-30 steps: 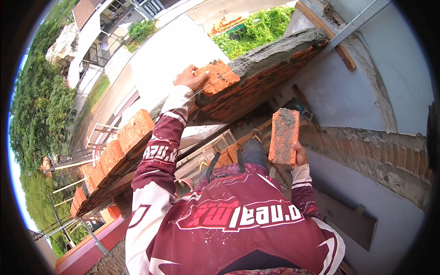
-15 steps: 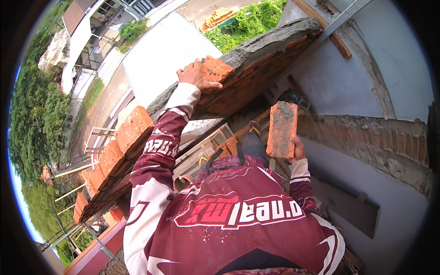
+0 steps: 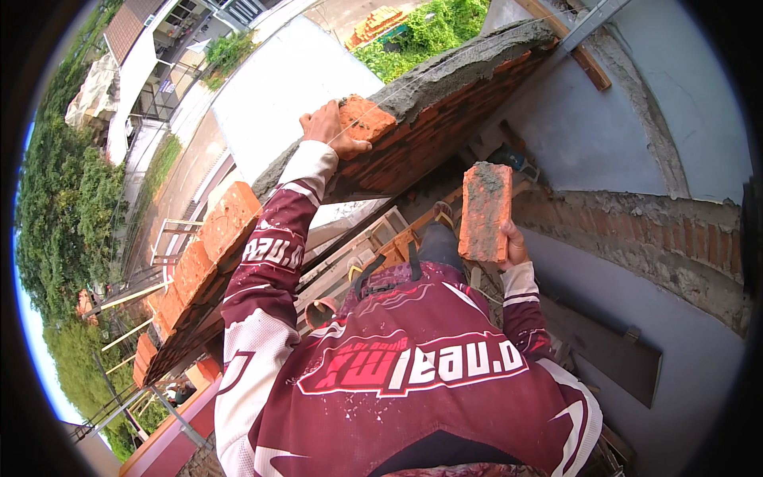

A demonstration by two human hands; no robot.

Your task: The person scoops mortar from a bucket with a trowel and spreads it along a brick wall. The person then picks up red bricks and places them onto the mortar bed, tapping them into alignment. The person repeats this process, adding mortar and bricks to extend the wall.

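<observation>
On top of the brick wall (image 3: 445, 111), my left hand (image 3: 330, 129) is wrapped round the end of an orange brick (image 3: 366, 118) that sits at the edge of the grey mortar bed (image 3: 461, 67). My right hand (image 3: 515, 243) grips a second orange brick (image 3: 486, 211) by its side, held up in front of my body and apart from the wall. Grey mortar is smeared along the face of this second brick. A thin string line (image 3: 429, 75) runs along the wall top, close to my left hand.
More orange bricks (image 3: 228, 220) stand in a row along the wall to the left. Wooden scaffold boards (image 3: 389, 226) lie below. A metal bar (image 3: 596, 24) and a timber piece (image 3: 584, 63) meet the wall's far right end. Grey plastered walls (image 3: 620, 270) rise at right.
The brick in my right hand has risen slightly and come a little left. My left hand and its brick appear a little farther left, with the view itself shifting slightly.
</observation>
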